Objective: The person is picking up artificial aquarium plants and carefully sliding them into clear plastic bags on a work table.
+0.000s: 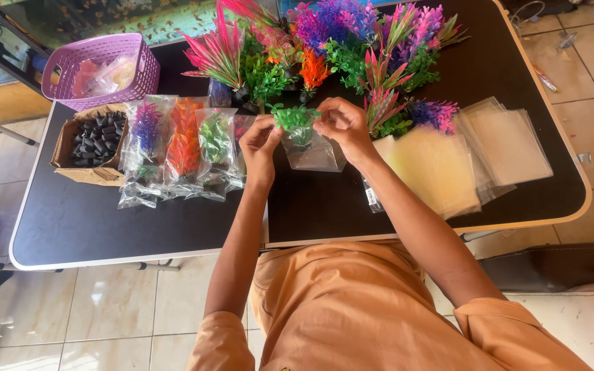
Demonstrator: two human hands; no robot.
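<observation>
Green plastic plant (295, 118): small, bushy, sitting half inside clear bag (314, 154). Left hand (261, 143) and right hand (342, 124) fingers pinch the bag's mouth.

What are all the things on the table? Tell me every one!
green plastic plant: one, green, held over the table's middle, going into a bag
clear bag: one, see-through, under the green plant
bagged plants: about four, purple, orange, green, in a row at the left
loose plants: many, pink, purple, green, orange, along the far edge
empty bags: two stacks, clear, at the right
cardboard box: one, brown, with small black pieces, far left
basket: one, purple, far left corner
table: black top, pale edge
left hand: pinching the bag's left side
right hand: holding the plant and bag's right side
</observation>
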